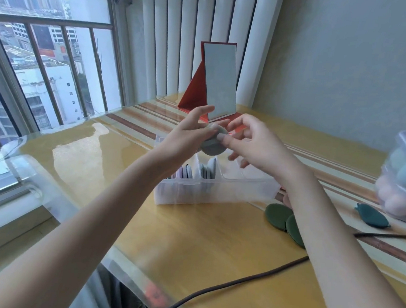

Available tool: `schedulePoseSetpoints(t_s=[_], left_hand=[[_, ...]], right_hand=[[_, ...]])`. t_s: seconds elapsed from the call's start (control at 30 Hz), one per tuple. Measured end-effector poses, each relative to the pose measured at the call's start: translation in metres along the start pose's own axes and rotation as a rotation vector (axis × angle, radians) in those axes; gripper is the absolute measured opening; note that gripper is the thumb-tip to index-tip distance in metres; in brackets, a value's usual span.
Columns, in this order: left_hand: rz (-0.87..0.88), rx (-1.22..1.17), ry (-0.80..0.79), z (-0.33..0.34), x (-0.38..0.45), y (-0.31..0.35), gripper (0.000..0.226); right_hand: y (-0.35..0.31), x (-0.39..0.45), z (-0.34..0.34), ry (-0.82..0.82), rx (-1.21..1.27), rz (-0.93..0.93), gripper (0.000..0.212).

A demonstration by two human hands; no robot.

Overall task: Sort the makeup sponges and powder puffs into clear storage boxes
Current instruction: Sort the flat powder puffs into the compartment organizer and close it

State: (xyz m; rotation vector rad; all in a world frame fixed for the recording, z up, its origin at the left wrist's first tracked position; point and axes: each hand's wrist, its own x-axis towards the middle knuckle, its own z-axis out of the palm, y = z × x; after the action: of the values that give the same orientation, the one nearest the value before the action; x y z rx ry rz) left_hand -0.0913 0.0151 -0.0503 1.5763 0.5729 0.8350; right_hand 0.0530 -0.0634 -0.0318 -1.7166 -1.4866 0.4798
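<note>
Both hands meet above the clear divided storage box. My left hand holds a grey-green round powder puff between thumb and fingers. My right hand pinches the same puff at its right edge with thumb and forefinger. Inside the box, pink and lilac puffs stand in the left compartment and pale green puffs in the one beside it. Two dark green puffs lie on the table under my right forearm. A teal puff lies farther right.
A clear container with pink and teal egg sponges stands at the right edge. A red folding mirror stands behind the box. A dark cable crosses the yellow glass-topped table. The window is at the left.
</note>
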Motion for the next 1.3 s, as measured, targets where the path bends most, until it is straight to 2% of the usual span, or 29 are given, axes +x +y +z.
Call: schedulePoseSetpoints(t_s=[0.1,0.13,0.17,0.27,0.37,0.47,0.6,0.77,0.87,1.1,1.3], left_hand=[[0.001,-0.034,-0.031,0.0,-0.002,0.0,0.037],[0.029,0.02,-0.018,-0.001,-0.002,0.0,0.035],[0.073,0.142,0.019,-0.004,-0.003,-0.001,0.034],[0.217,0.715,0.109,-0.012,-0.004,-0.007,0.018],[0.232,0.96,-0.038,-0.011,-0.007,-0.015,0.017],[0.204,0.949,-0.079,-0.009,-0.006,-0.013,0.016],[0.108,0.852,-0.148,-0.011,-0.004,-0.011,0.013],[0.154,1.127,-0.236,-0.009,-0.002,-0.015,0.037],[0.152,1.157,-0.283,-0.007,-0.001,-0.017,0.043],[0.142,1.233,-0.288,-0.005,0.003,-0.023,0.042],[0.121,1.26,-0.277,-0.003,0.005,-0.024,0.036]], right_hand=[[0.003,0.0,0.015,-0.033,0.126,0.026,0.015],[0.004,0.001,0.017,-0.022,0.148,0.041,0.016],[0.005,0.001,0.018,0.0,0.156,0.056,0.016],[0.009,0.004,0.016,0.149,0.06,0.07,0.018],[0.009,0.003,0.013,0.298,-0.087,0.054,0.017],[0.006,0.002,0.012,0.329,-0.159,0.037,0.019],[0.004,0.0,0.013,0.27,-0.138,0.069,0.018],[-0.001,-0.001,0.024,0.187,-0.053,0.064,0.021],[-0.002,-0.001,0.027,0.153,-0.041,0.079,0.021],[0.004,0.0,0.029,0.108,-0.024,0.091,0.02],[0.003,0.0,0.027,0.088,-0.147,0.101,0.025]])
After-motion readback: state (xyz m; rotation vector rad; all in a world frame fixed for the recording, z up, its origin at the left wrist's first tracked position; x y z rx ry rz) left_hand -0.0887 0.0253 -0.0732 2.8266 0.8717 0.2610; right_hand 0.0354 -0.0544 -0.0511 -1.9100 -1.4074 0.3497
